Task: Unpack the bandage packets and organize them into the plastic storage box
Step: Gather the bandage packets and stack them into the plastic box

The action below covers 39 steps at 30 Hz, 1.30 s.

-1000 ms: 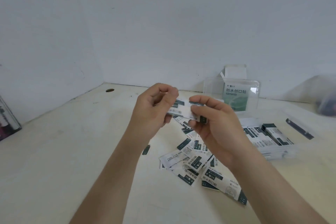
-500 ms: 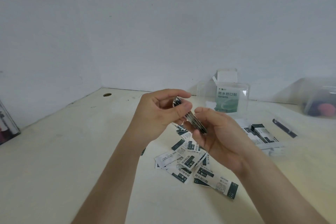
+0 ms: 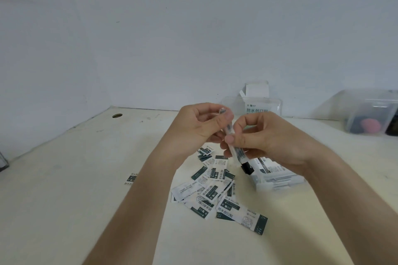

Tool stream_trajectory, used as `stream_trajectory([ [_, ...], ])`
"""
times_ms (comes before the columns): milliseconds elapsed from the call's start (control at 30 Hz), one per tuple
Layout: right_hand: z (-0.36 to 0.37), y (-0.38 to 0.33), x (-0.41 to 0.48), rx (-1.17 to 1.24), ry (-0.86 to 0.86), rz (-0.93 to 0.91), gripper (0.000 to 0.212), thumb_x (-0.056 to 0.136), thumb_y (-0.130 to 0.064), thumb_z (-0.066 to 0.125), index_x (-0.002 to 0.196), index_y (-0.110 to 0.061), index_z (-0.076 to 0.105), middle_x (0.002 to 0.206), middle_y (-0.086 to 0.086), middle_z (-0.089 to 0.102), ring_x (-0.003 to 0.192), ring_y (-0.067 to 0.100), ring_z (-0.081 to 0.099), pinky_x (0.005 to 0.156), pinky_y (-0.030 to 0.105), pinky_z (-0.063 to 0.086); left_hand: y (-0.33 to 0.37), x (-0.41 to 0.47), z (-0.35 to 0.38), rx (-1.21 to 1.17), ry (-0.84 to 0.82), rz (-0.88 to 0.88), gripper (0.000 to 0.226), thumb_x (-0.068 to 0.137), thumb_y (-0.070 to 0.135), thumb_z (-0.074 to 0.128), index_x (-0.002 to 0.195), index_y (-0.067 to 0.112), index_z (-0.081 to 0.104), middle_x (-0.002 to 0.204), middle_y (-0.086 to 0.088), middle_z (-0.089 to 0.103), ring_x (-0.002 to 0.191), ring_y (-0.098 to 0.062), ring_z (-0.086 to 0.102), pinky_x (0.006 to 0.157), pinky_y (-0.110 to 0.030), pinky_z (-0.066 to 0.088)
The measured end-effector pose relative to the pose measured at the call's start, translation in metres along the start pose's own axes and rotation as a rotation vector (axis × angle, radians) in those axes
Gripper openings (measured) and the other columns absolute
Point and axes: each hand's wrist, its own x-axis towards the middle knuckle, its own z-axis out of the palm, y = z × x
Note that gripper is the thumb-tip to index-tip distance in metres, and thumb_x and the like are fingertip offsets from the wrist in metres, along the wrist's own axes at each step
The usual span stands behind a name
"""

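Both hands hold one small stack of bandage packets (image 3: 235,151), seen edge-on above the table. My left hand (image 3: 200,123) pinches its upper end; my right hand (image 3: 261,135) pinches its lower part between thumb and fingers. Under the hands, several loose white-and-dark-green packets (image 3: 215,191) lie scattered on the pale table (image 3: 75,178). One more packet (image 3: 131,178) lies apart to the left, partly behind my left forearm. The clear plastic storage box (image 3: 277,180) sits low on the right below my right hand, with packets stacked inside.
An opened bandage carton (image 3: 257,101) stands inside a clear box lid or container at the back wall. A clear bin (image 3: 370,114) with dark and pink items is at the far right. A round cable hole (image 3: 117,116) is at the back left.
The stack has turned from flat to edge-on and more upright. Both hands have moved closer together, and the view has shifted so the storage box now lies under my right hand.
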Motion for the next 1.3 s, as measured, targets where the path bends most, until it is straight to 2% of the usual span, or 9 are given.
stream_trajectory([
  [67, -0.008, 0.003, -0.001, 0.112, 0.048, -0.003, 0.025, 0.068, -0.024, 0.08, 0.074, -0.011, 0.06, 0.087, 0.02, 0.074, 0.081, 0.031, 0.072, 0.067, 0.032, 0.052, -0.004, 0.0, 0.002, 0.118, -0.057, 0.086, 0.066, 0.07, 0.036, 0.084, 0.129, 0.027, 0.056, 0.126, 0.0, 0.059, 0.099, -0.008, 0.064, 0.078, -0.025, 0.056],
  [133, -0.016, 0.008, -0.003, 0.182, 0.085, 0.0, 0.028, 0.061, -0.025, 0.081, 0.073, -0.01, 0.061, 0.086, 0.023, 0.072, 0.082, 0.032, 0.07, 0.075, 0.039, 0.052, -0.006, -0.005, 0.01, 0.302, -0.158, 0.136, 0.102, 0.055, 0.046, 0.086, 0.141, 0.047, 0.032, 0.146, 0.016, 0.037, 0.128, 0.003, 0.041, 0.099, -0.025, 0.047],
  [233, -0.02, 0.012, -0.004, 0.207, 0.074, 0.03, 0.028, 0.065, -0.024, 0.08, 0.079, -0.009, 0.061, 0.091, 0.027, 0.071, 0.078, 0.031, 0.069, 0.069, 0.033, 0.053, -0.008, -0.011, 0.029, 0.525, -0.225, 0.177, 0.125, 0.057, 0.041, 0.091, 0.145, 0.057, 0.003, 0.142, 0.036, 0.011, 0.138, 0.01, 0.009, 0.11, -0.025, 0.024],
  [500, -0.031, 0.022, -0.006, 0.215, 0.044, 0.078, 0.038, 0.063, -0.031, 0.08, 0.089, -0.012, 0.059, 0.09, 0.02, 0.074, 0.088, 0.039, 0.05, 0.062, 0.03, 0.05, -0.014, 0.0, 0.046, 0.612, -0.151, 0.297, 0.108, 0.068, 0.029, 0.086, 0.144, 0.054, 0.014, 0.143, 0.02, 0.028, 0.137, 0.003, 0.024, 0.109, -0.022, 0.03],
  [633, -0.04, 0.021, -0.009, 0.189, 0.098, 0.064, 0.029, 0.069, -0.027, 0.078, 0.084, -0.014, 0.058, 0.084, 0.017, 0.074, 0.077, 0.031, 0.058, 0.056, 0.027, 0.049, -0.016, 0.01, 0.047, 0.57, -0.18, 0.263, 0.115, 0.061, 0.036, 0.09, 0.143, 0.057, 0.012, 0.147, 0.017, 0.029, 0.139, -0.001, 0.023, 0.111, -0.028, 0.027],
  [700, -0.048, 0.022, -0.008, 0.048, 0.17, 0.085, 0.025, 0.075, -0.023, 0.079, 0.081, -0.015, 0.057, 0.088, 0.019, 0.074, 0.072, 0.025, 0.064, 0.062, 0.028, 0.051, -0.021, 0.012, 0.041, 0.517, -0.151, 0.223, 0.107, 0.065, 0.036, 0.087, 0.143, 0.055, 0.017, 0.145, 0.016, 0.033, 0.135, -0.001, 0.03, 0.109, -0.03, 0.032],
  [833, -0.058, 0.029, 0.0, -0.306, 0.256, 0.212, 0.026, 0.075, -0.024, 0.082, 0.081, -0.012, 0.06, 0.086, 0.018, 0.073, 0.06, 0.019, 0.062, 0.063, 0.028, 0.057, -0.04, 0.014, 0.029, 0.687, -0.064, 0.201, 0.046, 0.09, 0.009, 0.06, 0.124, 0.04, 0.057, 0.109, 0.013, 0.051, 0.097, -0.003, 0.052, 0.091, -0.027, 0.049],
  [1033, -0.048, 0.032, 0.016, -0.735, 0.165, 0.338, 0.035, 0.077, -0.028, 0.074, 0.092, 0.003, 0.067, 0.067, 0.01, 0.067, 0.053, 0.02, 0.056, 0.059, 0.028, 0.052, -0.066, 0.014, 0.041, 0.703, -0.109, 0.119, 0.047, 0.085, 0.004, 0.052, 0.116, 0.039, 0.059, 0.096, 0.012, 0.052, 0.085, -0.004, 0.054, 0.081, -0.026, 0.05],
  [1300, -0.033, 0.041, 0.03, -1.027, 0.156, 0.379, 0.029, 0.077, -0.037, 0.066, 0.082, -0.009, 0.066, 0.065, 0.002, 0.066, 0.056, 0.019, 0.061, 0.063, 0.027, 0.054, -0.081, 0.015, 0.046, 0.627, -0.085, 0.115, 0.051, 0.085, 0.006, 0.051, 0.126, 0.038, 0.051, 0.094, 0.013, 0.052, 0.081, -0.008, 0.055, 0.081, -0.035, 0.053],
])
